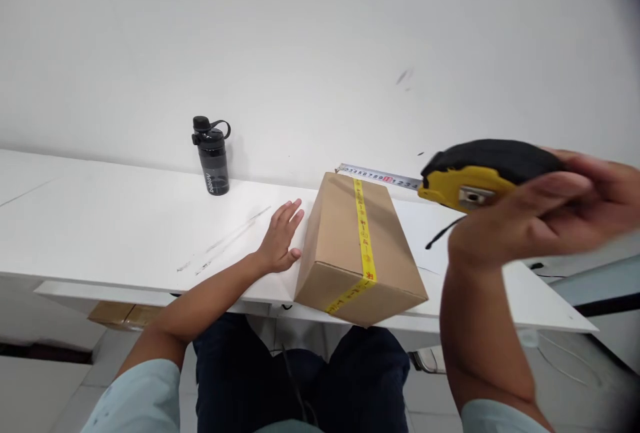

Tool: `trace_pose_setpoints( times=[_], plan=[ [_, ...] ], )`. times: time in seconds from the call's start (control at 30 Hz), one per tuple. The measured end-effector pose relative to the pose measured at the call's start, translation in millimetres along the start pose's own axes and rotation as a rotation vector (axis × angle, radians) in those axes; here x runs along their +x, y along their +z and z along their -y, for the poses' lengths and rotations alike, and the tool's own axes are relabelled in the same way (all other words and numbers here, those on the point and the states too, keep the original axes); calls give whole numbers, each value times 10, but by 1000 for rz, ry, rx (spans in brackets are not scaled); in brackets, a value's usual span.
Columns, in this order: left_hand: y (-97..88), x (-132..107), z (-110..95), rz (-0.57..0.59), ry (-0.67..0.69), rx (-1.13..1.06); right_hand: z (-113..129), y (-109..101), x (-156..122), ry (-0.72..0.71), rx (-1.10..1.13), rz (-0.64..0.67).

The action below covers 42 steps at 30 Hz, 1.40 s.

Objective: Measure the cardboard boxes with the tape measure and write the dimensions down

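Note:
A brown cardboard box (357, 250) sealed with yellow tape stands on the white table (125, 233), its near corner hanging over the front edge. My left hand (280, 238) lies flat on the table with fingers stretched out, touching the box's left side. My right hand (545, 216) is raised to the right of the box and wraps round a yellow and black tape measure (480, 176). Its metal blade (380, 177) runs out leftward along the box's far top edge.
A dark water bottle (213, 155) with a loop cap stands at the back of the table by the white wall. Flat cardboard (125, 314) lies under the table at the left. My legs in dark trousers sit below the table edge.

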<state>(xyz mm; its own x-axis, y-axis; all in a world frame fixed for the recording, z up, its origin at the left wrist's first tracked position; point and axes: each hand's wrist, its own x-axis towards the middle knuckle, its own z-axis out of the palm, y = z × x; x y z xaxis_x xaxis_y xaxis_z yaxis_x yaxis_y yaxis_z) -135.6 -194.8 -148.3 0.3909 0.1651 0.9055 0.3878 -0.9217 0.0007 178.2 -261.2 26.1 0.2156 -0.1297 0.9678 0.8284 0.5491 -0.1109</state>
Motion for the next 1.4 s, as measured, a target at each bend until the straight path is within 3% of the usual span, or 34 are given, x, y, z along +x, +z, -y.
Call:
trace_pose_setpoints(
  times=[0.03,0.07,0.2,0.3,0.47,0.63,0.77,0.83,0.97,1.07,1.23,1.4],
  plan=[
    [13,-9,19,3,-11,-1,-9,69,21,-68,-15,-136],
    [25,-18,33,4,-15,-1,-27,129,24,-116,-24,-180],
    [55,-56,91,0,-26,-23,-160,245,-93,-159,-97,65],
    [59,-90,166,8,-115,-78,-224,238,-215,-28,-195,116],
    [8,-101,185,56,-194,-120,-147,197,-278,224,-225,24],
    [-36,244,-14,-14,-43,-234,5,98,-190,292,-169,-39],
    [120,655,-106,36,447,-202,92,-4,-154,286,-210,33],
    [283,757,-152,99,587,-177,82,-46,-154,266,-235,68],
    [601,741,-270,43,524,-180,-15,-122,-140,257,-260,227],
    [673,725,-347,46,517,-163,-64,-173,-86,268,-273,371],
    [523,837,-476,-69,508,-130,-25,-156,29,239,-318,374],
    [369,888,-602,-89,445,-56,82,-61,-7,194,-322,528]
  ],
)
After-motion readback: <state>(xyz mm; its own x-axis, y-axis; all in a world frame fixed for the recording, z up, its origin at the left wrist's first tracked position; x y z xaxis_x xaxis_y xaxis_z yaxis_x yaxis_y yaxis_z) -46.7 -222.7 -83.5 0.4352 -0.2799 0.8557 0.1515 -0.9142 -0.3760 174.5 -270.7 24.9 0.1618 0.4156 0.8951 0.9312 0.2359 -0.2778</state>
